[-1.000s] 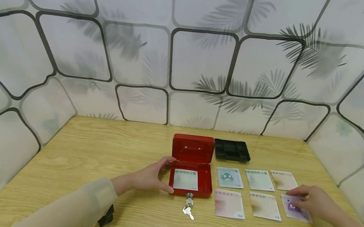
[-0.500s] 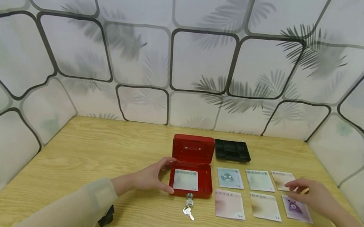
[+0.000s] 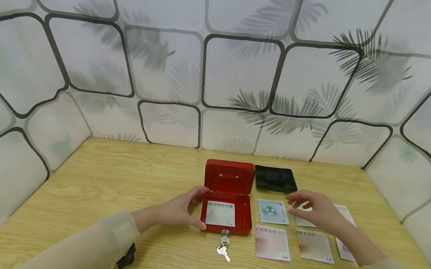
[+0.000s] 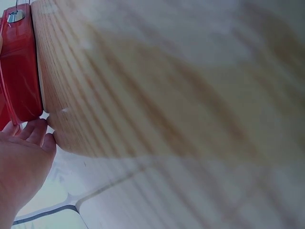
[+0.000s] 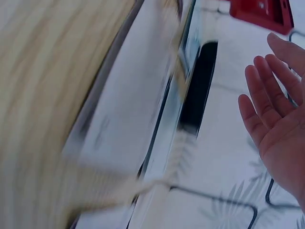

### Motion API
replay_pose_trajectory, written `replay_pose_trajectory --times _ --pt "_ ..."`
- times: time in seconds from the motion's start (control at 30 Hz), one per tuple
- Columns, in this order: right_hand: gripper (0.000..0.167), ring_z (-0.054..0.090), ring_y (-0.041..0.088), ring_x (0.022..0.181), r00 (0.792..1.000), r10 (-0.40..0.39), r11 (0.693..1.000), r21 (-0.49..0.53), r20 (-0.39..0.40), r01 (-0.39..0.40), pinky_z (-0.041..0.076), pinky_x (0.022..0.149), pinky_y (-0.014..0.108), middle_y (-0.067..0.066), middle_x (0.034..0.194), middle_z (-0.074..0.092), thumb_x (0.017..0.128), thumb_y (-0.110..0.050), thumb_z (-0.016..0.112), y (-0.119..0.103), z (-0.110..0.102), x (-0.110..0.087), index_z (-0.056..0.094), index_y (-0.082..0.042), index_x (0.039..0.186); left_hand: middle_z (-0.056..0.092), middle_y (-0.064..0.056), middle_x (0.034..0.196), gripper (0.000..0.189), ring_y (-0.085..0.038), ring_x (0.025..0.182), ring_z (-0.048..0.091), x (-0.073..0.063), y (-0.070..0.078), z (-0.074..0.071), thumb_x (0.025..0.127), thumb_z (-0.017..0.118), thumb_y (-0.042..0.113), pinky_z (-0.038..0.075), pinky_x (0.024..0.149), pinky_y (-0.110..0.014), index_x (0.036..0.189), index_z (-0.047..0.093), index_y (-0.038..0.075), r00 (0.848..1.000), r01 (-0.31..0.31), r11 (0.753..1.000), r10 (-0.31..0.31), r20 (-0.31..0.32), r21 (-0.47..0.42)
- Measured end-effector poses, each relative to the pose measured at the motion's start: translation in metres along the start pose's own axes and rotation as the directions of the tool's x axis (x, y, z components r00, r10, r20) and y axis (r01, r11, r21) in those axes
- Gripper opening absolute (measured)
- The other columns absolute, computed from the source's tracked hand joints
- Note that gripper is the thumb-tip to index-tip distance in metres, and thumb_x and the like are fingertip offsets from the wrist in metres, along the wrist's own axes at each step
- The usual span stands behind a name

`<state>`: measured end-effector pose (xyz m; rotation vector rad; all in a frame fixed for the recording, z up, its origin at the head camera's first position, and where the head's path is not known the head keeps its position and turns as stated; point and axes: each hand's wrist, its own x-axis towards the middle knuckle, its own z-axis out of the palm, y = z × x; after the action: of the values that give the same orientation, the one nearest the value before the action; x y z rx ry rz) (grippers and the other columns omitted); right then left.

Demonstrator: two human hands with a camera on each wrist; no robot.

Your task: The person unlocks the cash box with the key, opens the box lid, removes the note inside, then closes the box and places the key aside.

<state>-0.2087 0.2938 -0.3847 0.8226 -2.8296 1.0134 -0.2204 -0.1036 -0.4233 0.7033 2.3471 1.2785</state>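
Note:
A red cash box (image 3: 244, 214) stands with its lid up and a printed paper note (image 3: 221, 214) inside. My left hand (image 3: 178, 209) holds the box's left side, thumb at the front corner and fingers at the back. In the left wrist view, fingertips (image 4: 35, 129) touch the box's end. My right hand (image 3: 324, 213) hovers over the notes to the right, partly covering a greenish note (image 3: 302, 221). Its fingers are relaxed and hold nothing in the right wrist view. Just left of it lies a blue note (image 3: 272, 212) with a cartoon face.
A black compartment tray (image 3: 275, 179) lies behind the notes. A pink note (image 3: 272, 243) and a brownish note (image 3: 314, 247) lie in front. Farther right, a purple note (image 3: 345, 250) is partly hidden by the right arm. Keys (image 3: 223, 250) hang from the box's lock.
My right hand has lifted off the purple note and moved left, over the greenish note. The left hand and the cash box have stayed where they were.

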Motion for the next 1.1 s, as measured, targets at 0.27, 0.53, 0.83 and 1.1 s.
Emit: replay_pose_trajectory --times 0.27,0.53,0.83,1.1 --pt "0.033 0.062 0.020 0.096 0.992 -0.087 0.993 0.082 0.088 0.080 0.053 0.082 0.042 0.006 0.109 0.067 0.087 -0.016 0.075 -0.032 0.034 0.038 0.066 -0.003 0.115 0.042 -0.009 0.143 0.090 -0.029 0.132 0.037 0.000 0.000 0.000 0.078 0.084 0.025 0.025 0.111 -0.051 0.147 0.029 0.010 1.000 0.004 1.000 -0.004 -0.002 0.006" --pt "0.032 0.062 0.023 0.100 0.980 -0.109 0.985 0.153 0.169 0.083 0.052 0.086 0.042 0.009 0.111 0.067 0.088 -0.017 0.074 -0.055 0.064 0.063 0.065 -0.003 0.116 0.043 -0.009 0.142 0.089 -0.029 0.132 0.037 0.000 0.001 0.000 0.078 0.084 0.025 0.025 0.111 -0.051 0.146 0.029 0.011 1.000 0.002 1.000 -0.002 0.000 -0.001" --pt "0.032 0.062 0.023 0.104 0.965 -0.087 0.985 0.163 0.249 0.047 0.051 0.090 0.038 0.006 0.112 0.067 0.089 -0.017 0.073 -0.063 0.087 0.082 0.065 -0.005 0.117 0.042 -0.008 0.143 0.087 -0.029 0.132 0.037 -0.001 -0.001 -0.001 0.079 0.083 0.025 0.024 0.111 -0.052 0.146 0.029 0.011 1.000 -0.011 1.000 0.011 0.011 -0.007" --pt "0.031 0.061 0.022 0.106 0.956 -0.055 0.992 0.128 0.287 0.019 0.050 0.091 0.040 0.005 0.114 0.067 0.088 -0.015 0.073 -0.069 0.101 0.088 0.066 -0.005 0.117 0.042 -0.006 0.144 0.089 -0.026 0.133 0.037 0.001 -0.002 -0.001 0.078 0.083 0.031 0.024 0.112 -0.049 0.146 0.029 0.012 0.999 -0.032 0.999 0.031 0.011 0.030"
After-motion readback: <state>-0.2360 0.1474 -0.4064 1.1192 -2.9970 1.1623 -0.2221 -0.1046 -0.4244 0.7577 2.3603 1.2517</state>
